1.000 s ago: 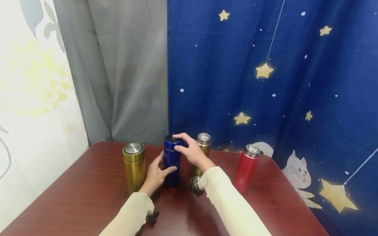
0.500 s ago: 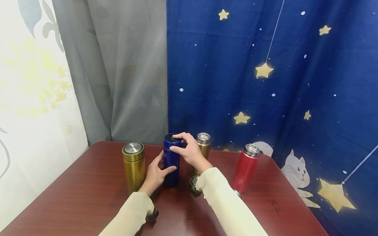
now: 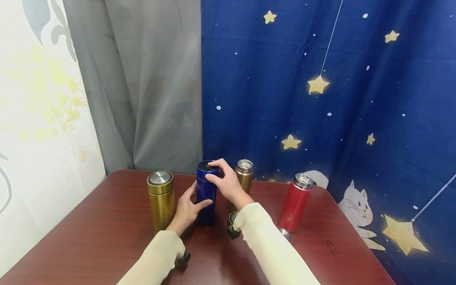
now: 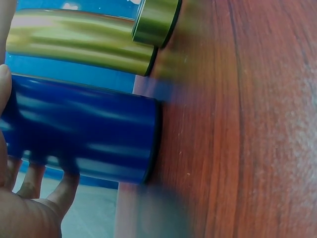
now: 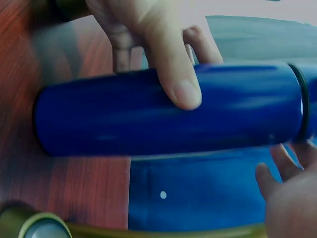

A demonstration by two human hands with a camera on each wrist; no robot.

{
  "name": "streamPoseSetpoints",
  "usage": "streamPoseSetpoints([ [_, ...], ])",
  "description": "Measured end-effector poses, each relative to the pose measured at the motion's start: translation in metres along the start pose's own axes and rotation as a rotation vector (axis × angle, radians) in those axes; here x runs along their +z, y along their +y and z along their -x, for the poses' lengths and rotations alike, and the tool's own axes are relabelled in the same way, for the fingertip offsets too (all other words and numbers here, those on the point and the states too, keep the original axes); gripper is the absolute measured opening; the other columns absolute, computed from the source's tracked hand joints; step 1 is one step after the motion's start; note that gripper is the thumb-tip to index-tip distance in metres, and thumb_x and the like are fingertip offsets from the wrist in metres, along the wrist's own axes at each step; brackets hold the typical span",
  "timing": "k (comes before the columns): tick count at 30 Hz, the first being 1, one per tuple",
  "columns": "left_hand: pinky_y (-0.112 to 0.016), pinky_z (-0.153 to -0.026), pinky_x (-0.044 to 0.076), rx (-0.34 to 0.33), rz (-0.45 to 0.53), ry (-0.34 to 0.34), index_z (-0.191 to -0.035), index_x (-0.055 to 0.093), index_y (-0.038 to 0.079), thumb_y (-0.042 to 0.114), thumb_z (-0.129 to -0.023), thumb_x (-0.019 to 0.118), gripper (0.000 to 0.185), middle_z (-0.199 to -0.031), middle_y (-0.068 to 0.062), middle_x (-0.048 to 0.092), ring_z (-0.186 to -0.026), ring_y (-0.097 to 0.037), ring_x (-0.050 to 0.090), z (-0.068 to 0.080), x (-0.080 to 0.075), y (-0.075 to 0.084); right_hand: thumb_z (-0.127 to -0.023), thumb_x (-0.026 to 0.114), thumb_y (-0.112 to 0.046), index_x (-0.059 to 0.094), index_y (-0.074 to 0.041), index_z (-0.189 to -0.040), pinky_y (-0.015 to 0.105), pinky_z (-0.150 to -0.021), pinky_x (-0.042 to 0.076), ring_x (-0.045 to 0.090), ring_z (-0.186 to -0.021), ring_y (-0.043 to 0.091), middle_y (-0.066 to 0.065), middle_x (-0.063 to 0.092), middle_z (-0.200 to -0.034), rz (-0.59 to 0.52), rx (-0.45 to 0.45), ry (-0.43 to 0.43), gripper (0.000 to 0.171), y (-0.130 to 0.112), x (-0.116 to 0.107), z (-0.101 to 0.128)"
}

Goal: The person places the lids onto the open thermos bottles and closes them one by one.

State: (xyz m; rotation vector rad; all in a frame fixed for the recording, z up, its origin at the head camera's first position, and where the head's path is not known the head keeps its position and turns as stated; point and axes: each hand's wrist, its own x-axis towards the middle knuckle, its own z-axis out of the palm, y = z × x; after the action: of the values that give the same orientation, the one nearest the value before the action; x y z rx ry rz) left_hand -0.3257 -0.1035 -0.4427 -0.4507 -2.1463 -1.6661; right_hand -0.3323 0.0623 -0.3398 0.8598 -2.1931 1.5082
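Note:
A blue thermos flask (image 3: 205, 198) stands upright on the table, its blue lid (image 3: 202, 171) on top. My left hand (image 3: 187, 208) grips the flask's body, thumb across the near side; the right wrist view shows that thumb against the blue flask (image 5: 124, 116). My right hand (image 3: 229, 183) holds the lid, with the thumb on its side and one finger over the top. In the left wrist view, left fingers lie behind the blue flask (image 4: 94, 129), and its base meets the table. Part of the right hand (image 5: 294, 198) shows at the edge of its own wrist view.
A gold flask with its lid on (image 3: 162, 204) stands left of my left hand. Behind my right wrist is a lidless gold flask (image 3: 245, 178), a loose lid (image 3: 233, 217) before it. Right of them stands a lidless red flask (image 3: 295, 204) beside a loose lid (image 3: 285, 234).
My right thumb has shifted left along the lid's edge and the right forearm a little leftward, uncovering the lid by the red flask. The left hand keeps its grip.

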Motion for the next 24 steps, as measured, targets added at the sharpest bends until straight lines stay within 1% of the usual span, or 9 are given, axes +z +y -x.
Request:
streamPoseSetpoints([
  [3,-0.048,-0.087,0.052,-0.009,-0.006,-0.004,-0.149,0.04,0.012,0.019,-0.077,0.085,0.086,-0.123,-0.02,0.062,-0.103,-0.034,0.065,-0.001,-0.002,0.001,-0.089,0.066,-0.015,0.059,-0.011,-0.122,0.056,-0.101,0.038,0.05,-0.125,0.03,0.008,0.059,-0.131,-0.026,0.012,-0.042,0.034,0.001,-0.005,-0.001],
  [5,-0.049,-0.087,0.052,-0.006,-0.01,-0.005,-0.149,0.04,0.013,0.019,-0.077,0.084,0.085,-0.123,-0.019,0.062,-0.103,-0.034,0.065,-0.001,-0.002,0.002,-0.089,0.066,-0.016,0.06,-0.013,-0.123,0.053,-0.102,0.039,0.05,-0.126,0.028,0.005,0.06,-0.13,-0.021,0.038,-0.06,0.034,0.0,-0.007,0.0],
  [6,-0.048,-0.087,0.052,0.0,-0.013,-0.005,-0.149,0.04,0.013,0.02,-0.077,0.084,0.085,-0.123,-0.019,0.062,-0.103,-0.034,0.065,-0.001,-0.003,0.002,-0.09,0.067,-0.015,0.06,-0.012,-0.124,0.053,-0.103,0.038,0.05,-0.127,0.027,0.006,0.06,-0.131,-0.015,0.052,-0.067,0.035,-0.006,-0.009,0.0],
  [7,-0.049,-0.087,0.052,0.004,-0.018,-0.006,-0.149,0.04,0.01,0.017,-0.077,0.084,0.084,-0.123,-0.021,0.062,-0.103,-0.035,0.065,0.0,-0.004,0.008,-0.09,0.068,-0.014,0.06,-0.01,-0.125,0.052,-0.103,0.038,0.05,-0.126,0.027,0.008,0.06,-0.131,-0.016,0.06,-0.073,0.036,-0.013,-0.01,0.001],
  [11,-0.049,-0.088,0.052,0.018,-0.025,-0.004,-0.149,0.039,0.008,0.018,-0.078,0.083,0.084,-0.124,-0.021,0.061,-0.104,-0.035,0.064,0.0,-0.004,0.007,-0.09,0.07,-0.015,0.061,-0.011,-0.125,0.046,-0.102,0.041,0.052,-0.123,0.023,0.006,0.06,-0.13,0.05,0.054,-0.068,0.037,-0.014,-0.009,0.001],
  [13,-0.049,-0.088,0.051,0.02,-0.026,-0.004,-0.149,0.039,0.008,0.018,-0.079,0.083,0.084,-0.125,-0.021,0.06,-0.105,-0.035,0.064,0.0,-0.004,0.007,-0.089,0.072,-0.018,0.061,-0.012,-0.124,0.044,-0.1,0.043,0.053,-0.12,0.023,0.006,0.061,-0.127,0.107,0.027,-0.054,0.037,-0.009,-0.006,-0.001],
  [14,-0.048,-0.088,0.052,0.022,-0.025,-0.003,-0.149,0.039,0.011,0.02,-0.079,0.083,0.084,-0.125,-0.019,0.06,-0.105,-0.034,0.064,-0.001,-0.003,0.001,-0.088,0.073,-0.021,0.061,-0.014,-0.122,0.042,-0.098,0.045,0.053,-0.119,0.021,0.005,0.061,-0.126,0.137,0.018,-0.042,0.037,-0.003,-0.004,-0.003],
  [17,-0.049,-0.087,0.052,0.031,-0.026,-0.003,-0.149,0.039,0.011,0.021,-0.079,0.083,0.083,-0.124,-0.019,0.06,-0.103,-0.034,0.065,-0.001,-0.002,0.001,-0.086,0.076,-0.023,0.062,-0.013,-0.118,0.039,-0.093,0.047,0.053,-0.112,0.022,0.007,0.06,-0.118,0.207,0.0,-0.011,0.037,-0.002,-0.001,-0.004],
  [24,-0.05,-0.086,0.052,0.053,-0.023,-0.001,-0.149,0.04,0.009,0.02,-0.078,0.083,0.083,-0.122,-0.02,0.061,-0.101,-0.035,0.066,0.0,0.001,-0.001,-0.08,0.081,-0.033,0.062,-0.016,-0.112,0.031,-0.082,0.049,0.052,-0.096,0.018,0.003,0.053,-0.108,0.287,0.036,0.078,0.04,-0.003,0.006,-0.003],
])
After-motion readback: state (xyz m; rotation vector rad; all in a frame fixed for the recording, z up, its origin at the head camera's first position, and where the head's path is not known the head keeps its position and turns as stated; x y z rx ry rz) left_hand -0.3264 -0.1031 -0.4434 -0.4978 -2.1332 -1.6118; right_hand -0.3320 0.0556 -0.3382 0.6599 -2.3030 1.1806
